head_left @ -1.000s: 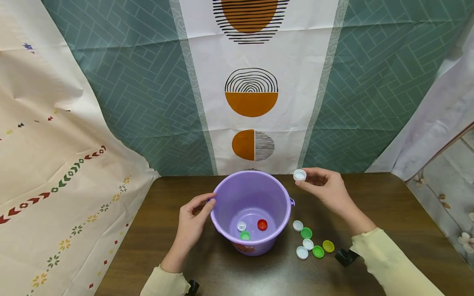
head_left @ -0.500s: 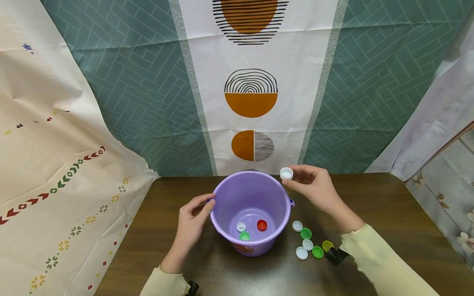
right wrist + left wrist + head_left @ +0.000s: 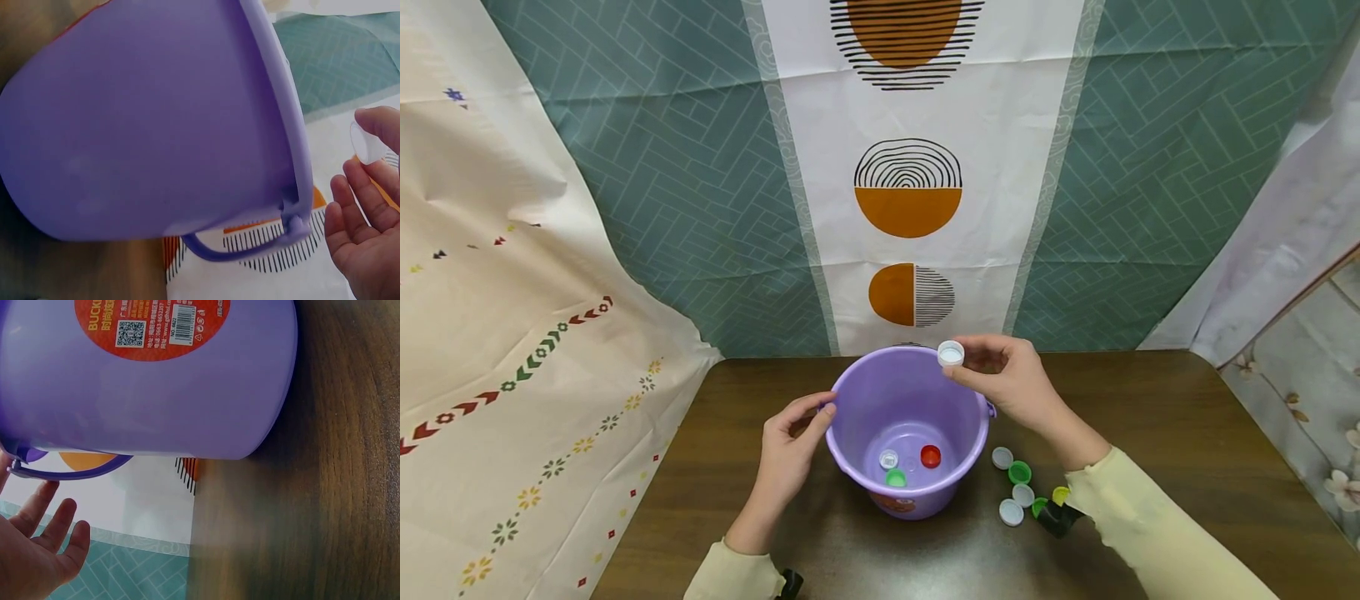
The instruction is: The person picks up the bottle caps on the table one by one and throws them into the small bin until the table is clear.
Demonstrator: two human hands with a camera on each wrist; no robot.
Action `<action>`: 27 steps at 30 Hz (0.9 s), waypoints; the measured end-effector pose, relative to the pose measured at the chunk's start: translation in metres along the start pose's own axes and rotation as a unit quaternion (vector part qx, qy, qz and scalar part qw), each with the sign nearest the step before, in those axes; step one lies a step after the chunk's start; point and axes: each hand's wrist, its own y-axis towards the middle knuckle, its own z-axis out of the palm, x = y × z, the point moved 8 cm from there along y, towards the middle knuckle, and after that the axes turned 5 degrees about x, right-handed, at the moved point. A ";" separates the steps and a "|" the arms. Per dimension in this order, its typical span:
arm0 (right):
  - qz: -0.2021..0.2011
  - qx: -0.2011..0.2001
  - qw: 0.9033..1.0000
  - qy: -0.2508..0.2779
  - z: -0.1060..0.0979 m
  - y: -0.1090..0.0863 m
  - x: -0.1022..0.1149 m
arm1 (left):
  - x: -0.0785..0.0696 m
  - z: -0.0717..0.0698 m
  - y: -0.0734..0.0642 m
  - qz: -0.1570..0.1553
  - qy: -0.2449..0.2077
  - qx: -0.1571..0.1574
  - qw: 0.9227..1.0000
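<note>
A purple bucket (image 3: 910,500) stands upright on the dark wooden table. My left hand (image 3: 790,437) pinches its left rim between thumb and forefinger; in the left wrist view the other fingers (image 3: 61,522) spread loosely below the bucket's handle (image 3: 75,475). High over the right part of the bucket's opening, my right hand (image 3: 1011,379) pinches a white bottle cap (image 3: 951,353), hollow side showing. At the bucket's bottom lie a white cap (image 3: 888,459), a light green cap (image 3: 896,477) and a red cap (image 3: 931,456).
Right of the bucket, several loose caps lie on the table (image 3: 700,500): white caps (image 3: 1011,512), green caps (image 3: 1019,472) and a yellow cap (image 3: 1060,495). The right wrist's black camera (image 3: 1060,518) partly covers some of them. Patterned cloth (image 3: 700,208) hangs behind the table.
My right hand has moved left with the white bottle cap, from beside the bucket to over its opening. The left hand stays at the rim.
</note>
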 end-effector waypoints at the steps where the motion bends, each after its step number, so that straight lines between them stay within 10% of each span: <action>1: 0.000 0.002 1.000 0.001 0.002 0.001 0.000 | 0.000 0.000 0.000 0.000 0.001 0.000 1.000; 27: -0.018 0.028 0.999 -0.014 0.037 0.008 0.021 | -0.002 0.000 -0.001 -0.001 0.001 -0.004 1.000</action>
